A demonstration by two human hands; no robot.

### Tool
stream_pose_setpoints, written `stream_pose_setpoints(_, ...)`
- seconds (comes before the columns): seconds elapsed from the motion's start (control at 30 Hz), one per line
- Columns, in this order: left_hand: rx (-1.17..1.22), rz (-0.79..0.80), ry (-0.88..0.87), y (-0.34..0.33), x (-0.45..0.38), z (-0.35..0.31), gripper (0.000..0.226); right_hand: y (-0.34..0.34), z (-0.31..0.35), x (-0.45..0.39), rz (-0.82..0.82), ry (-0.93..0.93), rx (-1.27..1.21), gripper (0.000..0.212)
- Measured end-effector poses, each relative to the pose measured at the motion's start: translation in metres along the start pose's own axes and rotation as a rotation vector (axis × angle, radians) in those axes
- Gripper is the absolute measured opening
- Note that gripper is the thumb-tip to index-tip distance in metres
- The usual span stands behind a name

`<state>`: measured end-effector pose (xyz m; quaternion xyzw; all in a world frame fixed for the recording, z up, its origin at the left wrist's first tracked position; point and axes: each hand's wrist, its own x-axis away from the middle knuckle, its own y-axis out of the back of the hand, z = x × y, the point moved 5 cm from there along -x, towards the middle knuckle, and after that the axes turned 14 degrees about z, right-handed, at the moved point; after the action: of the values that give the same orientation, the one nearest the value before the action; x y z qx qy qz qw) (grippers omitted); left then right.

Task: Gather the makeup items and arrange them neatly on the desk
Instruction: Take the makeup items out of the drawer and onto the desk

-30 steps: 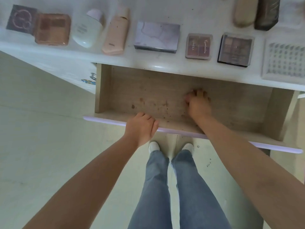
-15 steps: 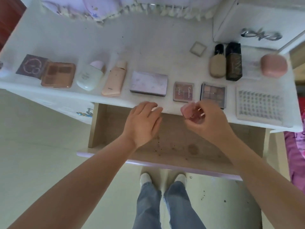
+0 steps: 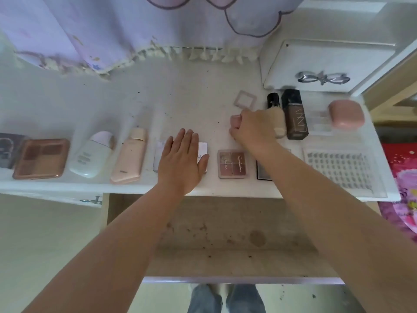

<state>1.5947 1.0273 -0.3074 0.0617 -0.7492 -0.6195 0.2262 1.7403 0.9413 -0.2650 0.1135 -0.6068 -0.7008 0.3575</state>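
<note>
Along the front of the white desk [image 3: 203,91] a row of makeup is laid out. From the left, a dark palette [image 3: 8,150] cut by the frame edge is seen, then a copper compact [image 3: 40,158], a white bottle [image 3: 91,154] and a peach tube [image 3: 129,155]. A pale lilac palette [image 3: 202,148] is covered by the left hand [image 3: 180,161], laid flat with fingers straight. A pink eyeshadow quad [image 3: 233,163] is found beside it. A small pink item [image 3: 235,121] is gripped in the curled right hand [image 3: 252,127], just above the desk. Behind that hand, a beige bottle [image 3: 275,109] and a dark foundation bottle [image 3: 294,114] are laid. A pink case [image 3: 346,114] and a lash tray [image 3: 340,170] are placed furthest right. The drawer [image 3: 225,240] below is left pulled out.
</note>
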Motion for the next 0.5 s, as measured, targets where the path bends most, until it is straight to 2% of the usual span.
stream_pose_setpoints(0.13,0.007,0.042,-0.003,0.001,0.000,-0.001,0.059,-0.001,0.002,0.006,-0.021,0.016,0.069,0.031)
stream_pose_setpoints(0.2,0.014,0.077,-0.006,0.004,-0.001,-0.002,0.062,0.001,0.000,0.015,-0.010,0.017,0.002,0.036)
stream_pose_setpoints(0.27,0.046,0.037,-0.044,0.013,0.004,-0.004,0.069,0.003,-0.005,0.041,-0.060,0.044,-0.095,0.042)
stream_pose_setpoints(0.4,0.014,-0.210,-0.312,0.007,0.060,-0.025,0.074,-0.025,-0.012,0.145,-0.257,0.326,-0.094,0.042)
stream_pose_setpoints(0.5,-0.105,-0.124,-0.465,-0.050,0.129,-0.036,0.079,-0.083,-0.033,0.219,-0.110,0.396,0.034,0.049)
